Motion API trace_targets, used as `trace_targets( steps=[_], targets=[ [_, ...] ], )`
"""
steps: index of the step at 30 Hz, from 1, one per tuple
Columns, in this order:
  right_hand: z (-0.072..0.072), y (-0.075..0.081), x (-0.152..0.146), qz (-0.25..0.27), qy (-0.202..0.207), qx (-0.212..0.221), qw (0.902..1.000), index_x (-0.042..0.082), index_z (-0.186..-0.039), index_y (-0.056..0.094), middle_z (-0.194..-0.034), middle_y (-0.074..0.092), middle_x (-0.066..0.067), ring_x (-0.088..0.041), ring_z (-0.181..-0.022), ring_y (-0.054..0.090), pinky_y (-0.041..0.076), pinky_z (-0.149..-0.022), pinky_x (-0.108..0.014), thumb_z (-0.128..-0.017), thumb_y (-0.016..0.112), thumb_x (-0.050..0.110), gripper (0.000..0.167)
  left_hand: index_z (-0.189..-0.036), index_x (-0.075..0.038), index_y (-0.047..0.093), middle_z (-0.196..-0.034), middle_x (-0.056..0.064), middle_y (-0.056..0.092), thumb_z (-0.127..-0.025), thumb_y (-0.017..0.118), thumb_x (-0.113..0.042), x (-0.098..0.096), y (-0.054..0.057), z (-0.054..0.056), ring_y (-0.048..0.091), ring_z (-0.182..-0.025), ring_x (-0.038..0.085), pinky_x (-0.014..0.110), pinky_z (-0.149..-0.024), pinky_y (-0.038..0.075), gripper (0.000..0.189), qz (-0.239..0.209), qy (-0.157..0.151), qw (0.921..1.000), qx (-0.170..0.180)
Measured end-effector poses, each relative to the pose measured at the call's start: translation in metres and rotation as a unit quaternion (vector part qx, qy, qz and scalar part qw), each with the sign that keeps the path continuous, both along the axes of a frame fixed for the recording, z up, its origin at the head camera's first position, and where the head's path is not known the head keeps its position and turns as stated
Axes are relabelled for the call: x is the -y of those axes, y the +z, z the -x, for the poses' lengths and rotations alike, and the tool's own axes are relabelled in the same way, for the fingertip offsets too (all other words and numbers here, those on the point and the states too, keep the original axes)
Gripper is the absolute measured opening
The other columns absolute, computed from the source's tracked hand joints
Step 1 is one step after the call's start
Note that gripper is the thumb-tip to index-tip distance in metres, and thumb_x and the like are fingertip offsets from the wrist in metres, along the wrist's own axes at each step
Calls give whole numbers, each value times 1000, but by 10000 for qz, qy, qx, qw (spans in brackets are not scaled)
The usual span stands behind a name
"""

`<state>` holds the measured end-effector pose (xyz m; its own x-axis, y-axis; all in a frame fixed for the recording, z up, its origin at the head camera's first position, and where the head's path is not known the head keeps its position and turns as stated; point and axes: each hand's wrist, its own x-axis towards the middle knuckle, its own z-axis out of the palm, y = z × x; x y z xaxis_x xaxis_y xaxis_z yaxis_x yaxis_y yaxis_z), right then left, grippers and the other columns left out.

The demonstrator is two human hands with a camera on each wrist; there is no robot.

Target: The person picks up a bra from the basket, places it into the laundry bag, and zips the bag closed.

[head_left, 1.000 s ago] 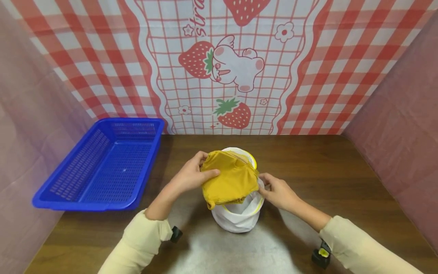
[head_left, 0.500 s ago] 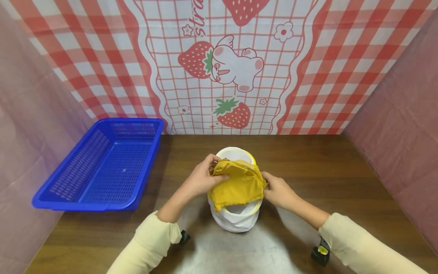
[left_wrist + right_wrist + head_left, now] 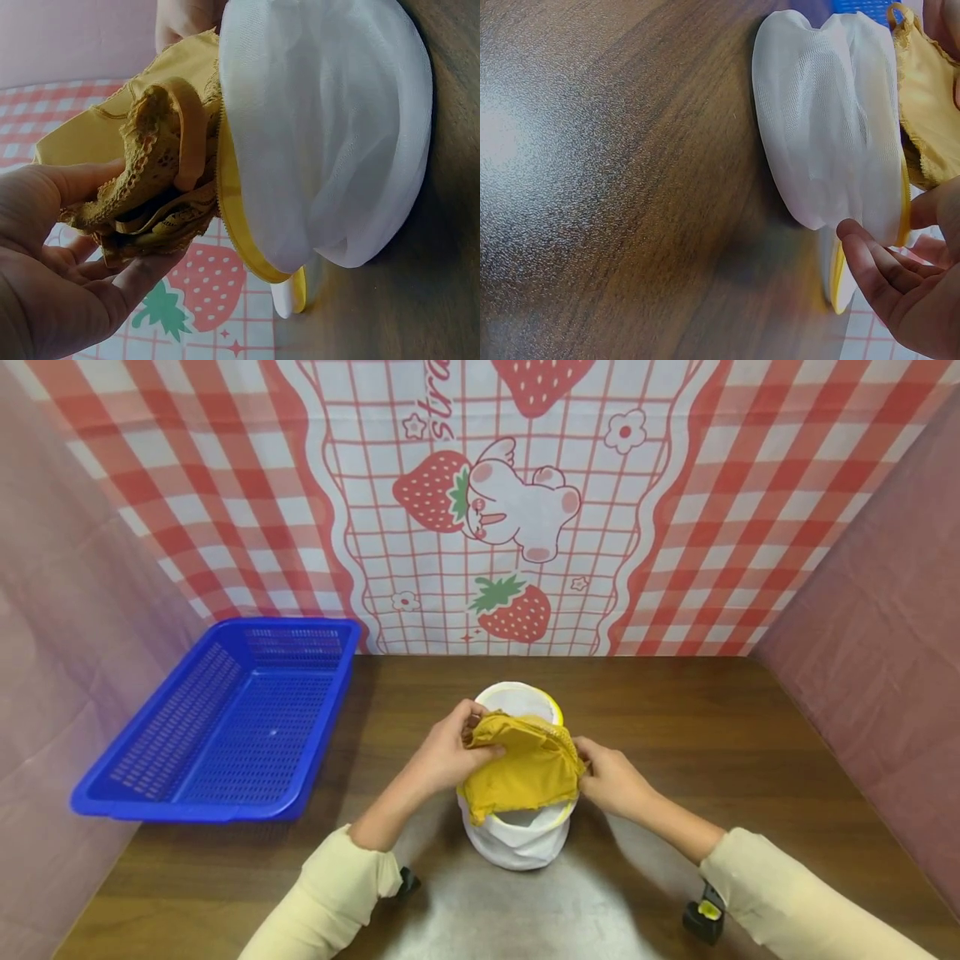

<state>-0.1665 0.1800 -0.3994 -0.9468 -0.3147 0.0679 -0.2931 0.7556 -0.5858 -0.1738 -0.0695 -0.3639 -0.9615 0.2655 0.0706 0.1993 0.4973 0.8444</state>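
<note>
Head view is showing a person working with both hands apart, a crumpled mustard garment lying between them over the mouth of a white mesh bag. Fingers and thumb of the left hand are pinching the garment's left edge; the left wrist camera is showing its lace trim and a strap bunching above the palm. The right hand is gripping the bag's yellow zip rim, its fingers bending against the mesh outside. How far the garment is dipping into the opening is hard to tell, since its folds are covering much of the mouth. Behind it, the bag's round lid is standing open. On the brown table, a blue basket is sitting to the person's left, well apart from the bag, while a strawberry-print cloth is hanging behind
</note>
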Motion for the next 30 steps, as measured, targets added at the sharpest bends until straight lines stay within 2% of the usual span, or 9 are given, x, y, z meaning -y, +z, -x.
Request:
trace_targets(
  steps=[11, 18, 30],
  targets=[
    [0, 1, 0, 27, 29, -38, 10000, 2, -116, 58, -93, 69, -8, -15, -78, 62, 50, -67, -30, -80, 58, 5, 37, -108, -17, 55, -111, 8, 66, -78, 74, -14, 0, -1, -3, 62, -104, 26, 41, -88, 50, 36, -57, -20, 9995, -323],
    [0, 3, 0, 80, 83, -116, 9999, 2, -115, 59, -91, 68, -7, -14, -77, 62, 49, -65, -26, -82, 56, 4, 33, -111, -16, 56, -110, 10, 67, -78, 74, -13, 0, -1, -3, 64, -98, 24, 39, -86, 50, 37, 144, -91, 9978, -645],
    [-3, 6, -1, 112, 198, -93, 9997, 1, -112, 61, -95, 69, -11, -16, -79, 63, 49, -64, -25, -84, 54, 2, 29, -110, -14, 62, -100, 8, 70, -75, 74, -11, 1, -1, -2, 63, -89, 22, 36, -81, 50, 37, 591, 9, 9918, -1137]
  ],
)
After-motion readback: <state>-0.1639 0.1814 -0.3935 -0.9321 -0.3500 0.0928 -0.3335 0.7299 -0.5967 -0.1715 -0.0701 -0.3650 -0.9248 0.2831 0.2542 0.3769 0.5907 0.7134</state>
